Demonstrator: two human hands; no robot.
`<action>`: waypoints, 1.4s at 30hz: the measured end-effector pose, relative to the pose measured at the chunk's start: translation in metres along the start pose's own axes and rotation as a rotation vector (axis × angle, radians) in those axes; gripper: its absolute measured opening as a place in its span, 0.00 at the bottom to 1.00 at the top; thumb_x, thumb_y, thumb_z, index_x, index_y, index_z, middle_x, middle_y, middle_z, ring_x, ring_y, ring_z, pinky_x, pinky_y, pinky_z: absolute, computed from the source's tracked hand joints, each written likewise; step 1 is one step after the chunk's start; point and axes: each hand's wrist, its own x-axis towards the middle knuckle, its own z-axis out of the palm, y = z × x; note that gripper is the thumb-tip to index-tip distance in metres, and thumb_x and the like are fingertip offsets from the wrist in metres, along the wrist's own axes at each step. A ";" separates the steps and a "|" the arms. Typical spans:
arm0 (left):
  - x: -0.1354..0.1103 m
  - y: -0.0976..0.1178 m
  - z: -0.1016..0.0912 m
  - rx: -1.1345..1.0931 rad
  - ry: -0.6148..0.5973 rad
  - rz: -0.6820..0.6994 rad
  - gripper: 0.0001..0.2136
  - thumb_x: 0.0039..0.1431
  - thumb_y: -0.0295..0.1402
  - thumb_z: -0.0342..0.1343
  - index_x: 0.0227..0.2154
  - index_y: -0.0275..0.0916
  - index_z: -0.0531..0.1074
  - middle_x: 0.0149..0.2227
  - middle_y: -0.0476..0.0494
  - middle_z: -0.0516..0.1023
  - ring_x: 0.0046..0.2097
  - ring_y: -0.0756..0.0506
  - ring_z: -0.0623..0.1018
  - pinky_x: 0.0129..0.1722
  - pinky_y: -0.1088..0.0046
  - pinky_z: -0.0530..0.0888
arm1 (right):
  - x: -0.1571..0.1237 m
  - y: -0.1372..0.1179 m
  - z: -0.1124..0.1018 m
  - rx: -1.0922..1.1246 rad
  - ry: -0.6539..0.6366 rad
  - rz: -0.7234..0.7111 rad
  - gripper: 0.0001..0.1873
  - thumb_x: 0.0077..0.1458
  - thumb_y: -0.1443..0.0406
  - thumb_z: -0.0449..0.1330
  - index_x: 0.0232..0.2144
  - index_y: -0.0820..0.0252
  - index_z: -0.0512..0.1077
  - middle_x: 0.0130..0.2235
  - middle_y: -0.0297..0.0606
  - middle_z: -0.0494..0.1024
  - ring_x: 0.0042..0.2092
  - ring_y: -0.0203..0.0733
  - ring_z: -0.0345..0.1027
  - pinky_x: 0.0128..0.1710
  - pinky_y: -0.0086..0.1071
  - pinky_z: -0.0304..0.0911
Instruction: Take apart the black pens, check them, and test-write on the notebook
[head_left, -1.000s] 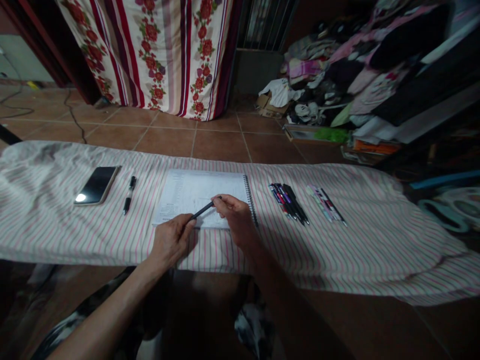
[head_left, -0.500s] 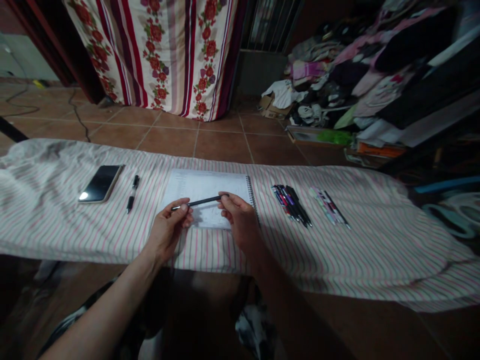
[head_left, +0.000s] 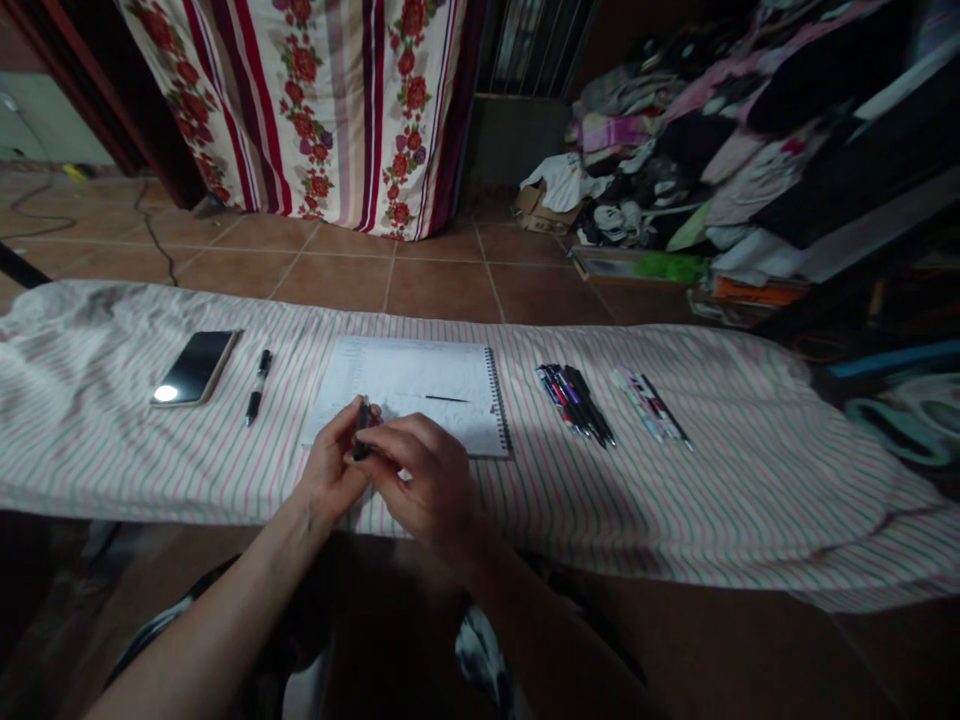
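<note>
My left hand (head_left: 335, 462) is closed around a dark pen (head_left: 363, 430), which points away from me above the front left of a spiral notebook (head_left: 405, 365). The fingers of my right hand (head_left: 424, 475) are pinched at the pen's near end, close against my left hand. Part of the pen is covered by my fingers. On the open page lies a thin dark stick (head_left: 448, 399) that looks like a pen refill. Writing shows faintly on the page.
A black and clear pen (head_left: 259, 388) and a phone (head_left: 196, 367) lie left on the striped cloth (head_left: 712, 500). To the right are a bunch of pens (head_left: 576, 403) and a smaller group of light pens (head_left: 651, 405). Clothes (head_left: 667, 150) are piled beyond.
The pen has turned from lying crosswise between my hands to pointing away from me. My right hand has moved left beside my left hand. The thin dark stick now shows on the page.
</note>
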 end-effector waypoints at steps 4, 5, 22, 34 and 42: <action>0.004 -0.005 -0.005 0.050 -0.055 -0.008 0.13 0.61 0.31 0.47 0.22 0.36 0.68 0.21 0.50 0.73 0.23 0.55 0.74 0.25 0.84 0.74 | 0.002 0.002 -0.004 -0.030 -0.004 0.033 0.07 0.57 0.64 0.54 0.36 0.55 0.72 0.32 0.36 0.77 0.35 0.36 0.70 0.36 0.30 0.67; 0.006 -0.006 -0.006 0.048 -0.067 -0.014 0.13 0.61 0.31 0.47 0.22 0.37 0.68 0.21 0.50 0.73 0.24 0.55 0.75 0.25 0.84 0.74 | 0.003 0.002 -0.005 -0.040 -0.008 0.038 0.07 0.58 0.64 0.54 0.36 0.55 0.72 0.32 0.36 0.77 0.35 0.36 0.70 0.36 0.30 0.67; 0.002 -0.002 -0.023 1.246 0.210 0.959 0.17 0.52 0.42 0.54 0.14 0.38 0.62 0.15 0.54 0.60 0.20 0.53 0.62 0.23 0.76 0.61 | 0.005 0.026 -0.018 0.198 0.289 0.715 0.12 0.52 0.57 0.56 0.28 0.60 0.70 0.26 0.33 0.74 0.26 0.33 0.66 0.25 0.26 0.61; -0.005 -0.014 -0.026 1.019 -0.224 0.453 0.19 0.49 0.45 0.57 0.37 0.34 0.72 0.17 0.55 0.66 0.18 0.54 0.64 0.18 0.78 0.61 | -0.007 0.053 0.001 0.255 -0.092 0.764 0.13 0.54 0.57 0.53 0.29 0.60 0.72 0.25 0.33 0.75 0.25 0.34 0.67 0.24 0.26 0.61; -0.001 -0.002 -0.026 0.734 -0.074 0.219 0.09 0.57 0.35 0.52 0.33 0.32 0.70 0.17 0.49 0.71 0.17 0.54 0.67 0.16 0.81 0.63 | -0.012 0.100 -0.027 -0.536 -0.143 0.482 0.11 0.53 0.69 0.54 0.36 0.59 0.76 0.35 0.41 0.75 0.38 0.43 0.66 0.41 0.33 0.59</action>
